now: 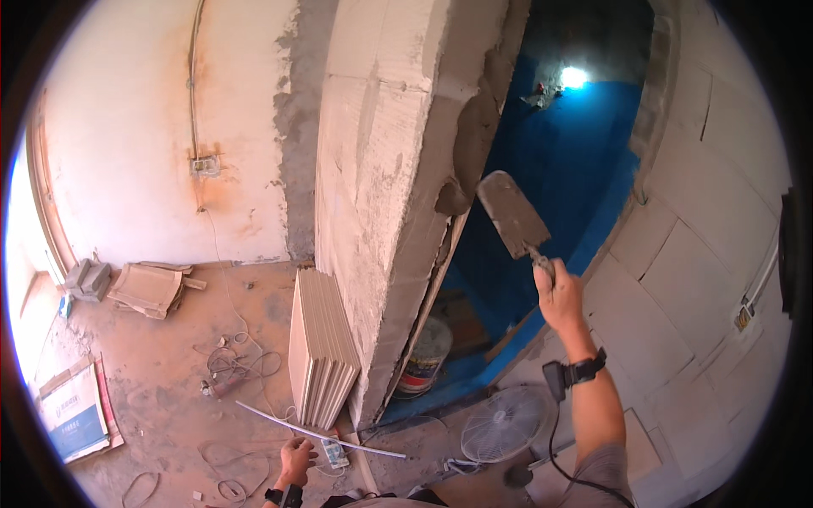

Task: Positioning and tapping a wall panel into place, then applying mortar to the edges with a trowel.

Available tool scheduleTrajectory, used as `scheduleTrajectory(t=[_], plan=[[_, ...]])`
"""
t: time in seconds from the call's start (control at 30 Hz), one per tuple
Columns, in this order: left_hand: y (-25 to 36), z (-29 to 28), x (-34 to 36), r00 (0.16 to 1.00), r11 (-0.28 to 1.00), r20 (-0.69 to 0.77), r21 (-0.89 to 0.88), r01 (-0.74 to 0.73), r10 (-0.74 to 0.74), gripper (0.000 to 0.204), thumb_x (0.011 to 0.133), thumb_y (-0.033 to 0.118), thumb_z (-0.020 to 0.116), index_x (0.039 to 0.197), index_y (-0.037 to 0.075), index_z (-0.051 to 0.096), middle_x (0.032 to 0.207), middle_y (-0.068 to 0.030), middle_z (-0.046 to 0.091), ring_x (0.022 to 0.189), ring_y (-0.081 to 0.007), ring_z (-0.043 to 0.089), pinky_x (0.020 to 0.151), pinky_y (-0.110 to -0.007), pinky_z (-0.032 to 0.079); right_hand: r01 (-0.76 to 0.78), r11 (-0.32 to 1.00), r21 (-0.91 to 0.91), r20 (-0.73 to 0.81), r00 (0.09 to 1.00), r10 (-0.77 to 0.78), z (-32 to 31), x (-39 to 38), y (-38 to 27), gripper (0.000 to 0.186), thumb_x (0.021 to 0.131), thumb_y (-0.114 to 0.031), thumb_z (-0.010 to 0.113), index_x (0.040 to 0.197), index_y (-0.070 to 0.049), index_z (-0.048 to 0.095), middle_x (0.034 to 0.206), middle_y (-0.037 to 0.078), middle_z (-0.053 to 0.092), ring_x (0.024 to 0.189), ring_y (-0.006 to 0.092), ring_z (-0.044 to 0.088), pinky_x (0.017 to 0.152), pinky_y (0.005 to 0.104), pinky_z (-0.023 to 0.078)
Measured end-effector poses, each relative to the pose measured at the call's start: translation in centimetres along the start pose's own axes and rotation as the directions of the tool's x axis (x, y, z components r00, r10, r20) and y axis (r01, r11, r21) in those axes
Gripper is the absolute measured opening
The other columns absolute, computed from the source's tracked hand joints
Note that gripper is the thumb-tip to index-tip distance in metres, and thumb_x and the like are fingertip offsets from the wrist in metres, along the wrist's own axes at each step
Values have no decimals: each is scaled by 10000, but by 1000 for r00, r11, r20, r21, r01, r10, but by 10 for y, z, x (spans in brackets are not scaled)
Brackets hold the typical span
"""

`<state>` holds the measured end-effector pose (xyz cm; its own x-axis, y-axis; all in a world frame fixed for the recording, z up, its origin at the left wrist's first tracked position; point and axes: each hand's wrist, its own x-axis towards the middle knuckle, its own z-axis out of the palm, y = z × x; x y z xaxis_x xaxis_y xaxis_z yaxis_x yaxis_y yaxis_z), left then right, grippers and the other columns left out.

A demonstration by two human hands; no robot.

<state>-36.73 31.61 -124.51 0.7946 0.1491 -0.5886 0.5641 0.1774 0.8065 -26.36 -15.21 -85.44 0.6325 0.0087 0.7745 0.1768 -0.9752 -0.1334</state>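
Observation:
My right hand [561, 296] is closed round the handle of a trowel [515, 213], raised in front of the doorway. Its rounded rectangular blade carries a grey smear of mortar and points up toward the wall's end face. Wet mortar [476, 140] coats the upper part of that end face [406, 229], and a thicker lump [452, 198] bulges at its lower end. The blade's tip is close to the mortar; whether they touch, I cannot tell. Low in view, my left hand [296, 462] hangs with loosely bent fingers apart and nothing in them, near a thin white tube [322, 430].
A stack of tiles or boards [320, 356] leans against the wall's foot. Beyond the doorway are a bucket [426, 360] and blue-coated walls [559, 152]. A round fan [506, 423] stands below my right arm. Cables and a power tool [222, 388] lie on the dusty floor.

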Motion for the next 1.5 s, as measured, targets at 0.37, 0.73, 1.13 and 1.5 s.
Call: scheduleTrajectory(t=[0.37, 0.73, 1.13, 1.5], plan=[[-17, -5, 17, 999, 999, 22, -34, -22, 23, 362, 911, 183, 602, 1189, -47, 570, 949, -117, 654, 742, -230, 675, 583, -325, 526, -7, 883, 469, -208, 971, 118, 109, -16, -122, 342, 925, -322, 672, 1004, -21, 531, 767, 220, 647, 719, 434, 648, 584, 435, 520], [1, -52, -9, 990, 997, -142, -77, -22, 11, 387, 930, 174, 572, 1245, -46, 524, 1000, -136, 657, 765, -239, 677, 581, -331, 532, -327, 776, 540, -160, 865, 476, 124, -45, -115, 343, 966, -349, 610, 974, -19, 517, 777, 231, 650, 755, 446, 648, 623, 465, 506], [2, -62, -19, 997, 999, -65, -23, 48, -50, 383, 940, 174, 569, 1256, -37, 520, 1028, -148, 657, 792, -247, 678, 601, -340, 534, -239, 737, 633, -68, 930, 360, 169, -91, -89, 344, 998, -373, 536, 954, -32, 521, 701, 140, 579, 630, 282, 565, 564, 358, 470], [-2, 0, 37, 954, 952, 246, 291, 96, -172, 407, 947, 250, 594, 1288, 45, 507, 1057, -122, 658, 843, -255, 673, 657, -347, 539, -722, 626, 294, 69, 669, 740, 88, -310, -74, 422, 890, -438, 668, 927, -23, 601, 798, 203, 669, 710, 413, 650, 619, 460, 505]])
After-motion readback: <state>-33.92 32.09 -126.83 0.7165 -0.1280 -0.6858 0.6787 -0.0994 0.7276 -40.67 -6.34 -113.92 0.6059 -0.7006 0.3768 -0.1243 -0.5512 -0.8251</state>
